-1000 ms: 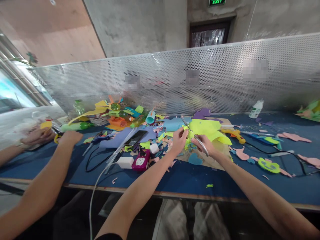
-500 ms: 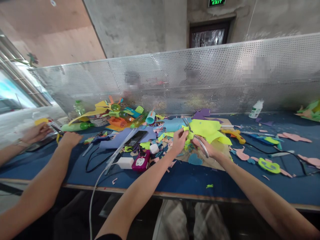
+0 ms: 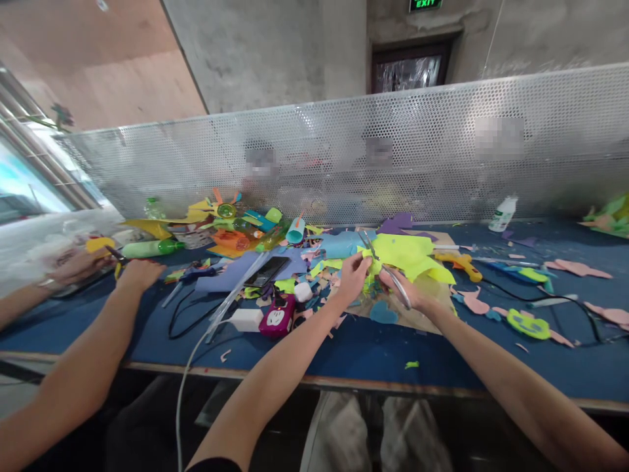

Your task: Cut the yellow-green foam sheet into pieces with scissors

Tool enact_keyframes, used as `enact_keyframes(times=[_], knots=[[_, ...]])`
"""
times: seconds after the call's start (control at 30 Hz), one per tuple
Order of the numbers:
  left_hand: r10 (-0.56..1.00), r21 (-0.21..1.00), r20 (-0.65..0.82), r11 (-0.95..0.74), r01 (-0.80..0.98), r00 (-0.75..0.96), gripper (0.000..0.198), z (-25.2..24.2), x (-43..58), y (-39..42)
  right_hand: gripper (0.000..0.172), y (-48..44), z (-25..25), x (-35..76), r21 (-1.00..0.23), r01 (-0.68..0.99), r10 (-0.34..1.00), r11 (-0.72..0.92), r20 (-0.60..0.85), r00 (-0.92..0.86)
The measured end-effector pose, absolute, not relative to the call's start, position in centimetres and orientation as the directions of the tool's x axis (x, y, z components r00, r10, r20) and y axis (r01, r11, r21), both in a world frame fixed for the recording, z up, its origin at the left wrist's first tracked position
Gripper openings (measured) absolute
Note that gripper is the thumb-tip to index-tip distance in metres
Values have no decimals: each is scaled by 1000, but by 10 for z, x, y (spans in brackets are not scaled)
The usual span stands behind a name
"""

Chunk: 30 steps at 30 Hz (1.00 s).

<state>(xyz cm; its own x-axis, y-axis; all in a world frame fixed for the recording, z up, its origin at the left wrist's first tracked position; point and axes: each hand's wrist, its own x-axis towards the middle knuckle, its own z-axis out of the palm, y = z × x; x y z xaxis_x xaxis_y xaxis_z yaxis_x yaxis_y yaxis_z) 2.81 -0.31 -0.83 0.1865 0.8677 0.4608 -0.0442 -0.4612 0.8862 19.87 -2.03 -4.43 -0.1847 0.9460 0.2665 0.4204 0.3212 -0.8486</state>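
My right hand [image 3: 405, 290] is closed round the handles of a pair of scissors [image 3: 396, 286], whose blades point up and away from me. Between the blades lies the edge of a small yellow-green felt-like piece [image 3: 369, 265], which my left hand [image 3: 352, 276] pinches at its left side. Just behind, a larger yellow-green sheet [image 3: 405, 254] lies over a brown sheet [image 3: 432, 313], next to a light blue sheet [image 3: 341, 244]. A rounded blue cut-out [image 3: 383, 313] rests on the brown sheet, just below my hands.
To the left, a co-worker's hands [image 3: 140, 274] hold yellow-handled scissors [image 3: 118, 265] and a yellow piece [image 3: 99, 245]. Scraps, a phone [image 3: 268, 271] and a magenta power block [image 3: 278, 316] lie left of me. A yellow glue gun [image 3: 462, 265] and white bottle [image 3: 504, 214] are rightward.
My hands and scissors stay almost where they were, with only slight shifts. The co-worker's far hand and yellow piece have moved a little to the right.
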Motion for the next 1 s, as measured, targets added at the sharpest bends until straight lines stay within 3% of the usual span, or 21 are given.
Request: enact_keyframes(times=[0.2,0.5,1.0], knots=[[871,889,456,-454,-54,184,42,-8,28,-3,37,-27,-38,189,-881,331,937,339,284,-206],[871,890,456,-447,-91,182,42,-7,28,-3,47,-31,-30,188,-835,366,909,410,343,-238],[882,897,443,-435,-82,160,44,-7,27,0,40,-23,-43,194,-829,436,937,349,298,-183]])
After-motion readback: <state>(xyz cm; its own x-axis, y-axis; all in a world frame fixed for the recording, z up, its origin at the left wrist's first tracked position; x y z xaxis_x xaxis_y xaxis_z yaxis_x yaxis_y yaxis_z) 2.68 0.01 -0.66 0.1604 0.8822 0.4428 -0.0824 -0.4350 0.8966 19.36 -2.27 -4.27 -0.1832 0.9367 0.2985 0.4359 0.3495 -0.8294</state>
